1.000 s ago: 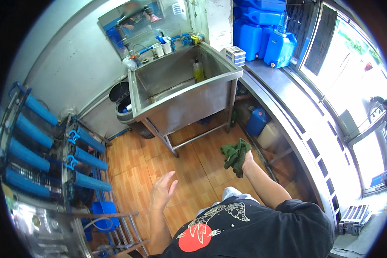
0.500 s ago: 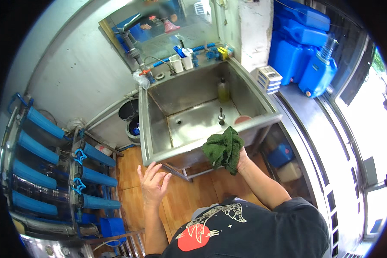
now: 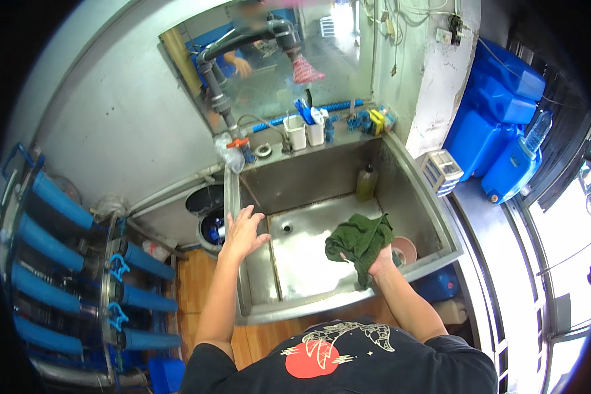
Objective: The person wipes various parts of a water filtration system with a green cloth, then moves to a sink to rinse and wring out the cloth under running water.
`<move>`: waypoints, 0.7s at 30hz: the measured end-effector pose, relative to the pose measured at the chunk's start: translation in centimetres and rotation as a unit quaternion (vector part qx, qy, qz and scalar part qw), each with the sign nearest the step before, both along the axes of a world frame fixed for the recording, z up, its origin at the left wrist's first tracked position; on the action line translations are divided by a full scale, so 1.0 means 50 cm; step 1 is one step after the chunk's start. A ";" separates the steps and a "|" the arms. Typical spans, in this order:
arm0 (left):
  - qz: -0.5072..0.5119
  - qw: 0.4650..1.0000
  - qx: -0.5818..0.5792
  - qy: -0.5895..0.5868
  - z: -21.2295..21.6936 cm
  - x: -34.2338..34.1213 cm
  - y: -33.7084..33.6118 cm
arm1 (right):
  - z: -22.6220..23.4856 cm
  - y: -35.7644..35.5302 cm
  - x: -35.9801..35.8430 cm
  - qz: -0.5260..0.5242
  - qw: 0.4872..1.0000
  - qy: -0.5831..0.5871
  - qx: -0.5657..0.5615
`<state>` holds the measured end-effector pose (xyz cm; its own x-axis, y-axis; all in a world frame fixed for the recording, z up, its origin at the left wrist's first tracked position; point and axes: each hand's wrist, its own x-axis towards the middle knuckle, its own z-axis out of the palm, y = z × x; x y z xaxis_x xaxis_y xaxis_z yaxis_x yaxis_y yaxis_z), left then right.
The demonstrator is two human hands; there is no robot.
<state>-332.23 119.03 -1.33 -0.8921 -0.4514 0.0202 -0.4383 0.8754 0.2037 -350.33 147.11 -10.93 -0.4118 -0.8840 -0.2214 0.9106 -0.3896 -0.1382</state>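
My right hand (image 3: 383,262) holds a crumpled dark green towel (image 3: 361,240) over the right part of a large stainless steel sink (image 3: 302,262). Part of the towel drapes over the fingers and hangs down on the near side. With fingers spread and nothing in them, my left hand (image 3: 244,238) is raised at the sink's left side. Just beyond my right hand, a pinkish round bowl (image 3: 405,249) rests in the basin's right corner. A bottle of yellow-green liquid (image 3: 366,184) stands against the far wall of the basin.
Above the sink arches a grey pipe faucet (image 3: 282,31) with a pink cloth (image 3: 305,71) on its spout. White cups (image 3: 295,132) with brushes line the back ledge. A bin (image 3: 209,230) stands left, near blue filter housings (image 3: 52,243). Blue water jugs (image 3: 479,134) and a small drawer box (image 3: 441,171) are right.
The towel in my right hand has gone from in front of the sink's near edge to over the basin. My left hand has moved forward to the sink's left side. The view has shifted.
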 end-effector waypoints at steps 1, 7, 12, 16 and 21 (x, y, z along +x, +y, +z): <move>0.010 1.000 0.013 -0.006 -0.001 -0.034 -0.041 | 0.000 -0.009 -0.013 -0.006 1.000 0.011 0.007; 0.084 0.996 -0.042 -0.002 -0.035 -0.242 -0.293 | -0.013 -0.111 -0.084 -0.018 0.998 0.043 0.051; 0.136 0.989 -0.062 0.016 -0.075 -0.360 -0.425 | -0.030 -0.219 -0.127 0.008 0.996 0.025 0.089; 0.187 0.979 -0.010 0.076 -0.114 -0.414 -0.454 | -0.033 -0.290 -0.165 0.030 0.997 0.058 0.049; 0.197 0.864 0.348 0.305 -0.095 -0.418 -0.501 | -0.029 -0.357 -0.194 0.031 0.998 0.038 0.045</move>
